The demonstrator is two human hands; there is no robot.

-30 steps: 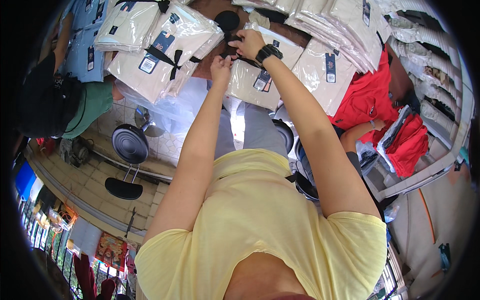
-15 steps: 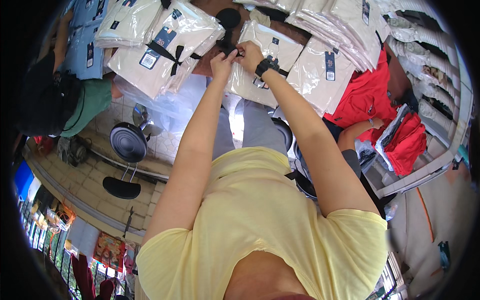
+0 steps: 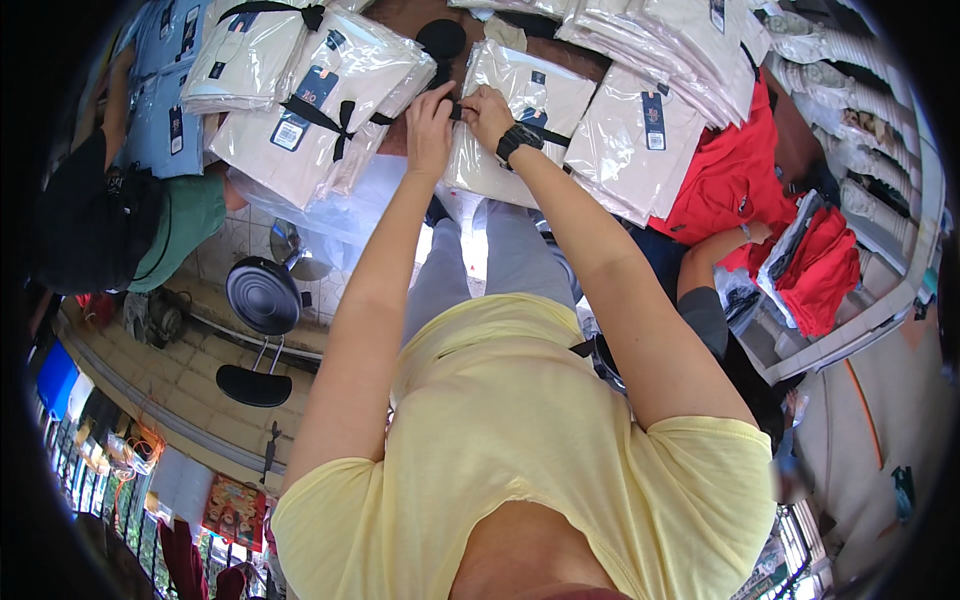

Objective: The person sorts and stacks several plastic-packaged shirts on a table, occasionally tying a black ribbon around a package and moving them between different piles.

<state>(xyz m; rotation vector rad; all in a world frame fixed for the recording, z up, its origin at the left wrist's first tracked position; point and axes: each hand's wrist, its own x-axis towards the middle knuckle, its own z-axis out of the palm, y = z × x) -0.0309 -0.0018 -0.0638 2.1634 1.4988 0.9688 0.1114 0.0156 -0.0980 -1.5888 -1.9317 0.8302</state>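
Note:
My left hand (image 3: 430, 132) and my right hand (image 3: 489, 118), which wears a black watch, are close together at the left edge of a stack of cream garments (image 3: 505, 75) in clear plastic. Both hands pinch a black fabric strip (image 3: 457, 111) between them. It appears to belong to the black band (image 3: 548, 134) that runs across the stack. My fingers partly cover the strip, so I cannot tell whether it is knotted. Left of my hands is another cream bundle (image 3: 375, 75), bound with a black strip tied in a bow (image 3: 344, 131).
More cream packs (image 3: 635, 150) lie to the right, beside red garments (image 3: 720, 190) where another person's hand (image 3: 757, 232) rests. Blue packs (image 3: 152, 120) are at the far left near a person in green shorts (image 3: 185, 222). A black round-seated stool (image 3: 262, 295) stands on the floor.
My hands have drawn slightly apart, with the strip now visible between them. The left fingers have lifted and spread a little. The whole view has shifted slightly.

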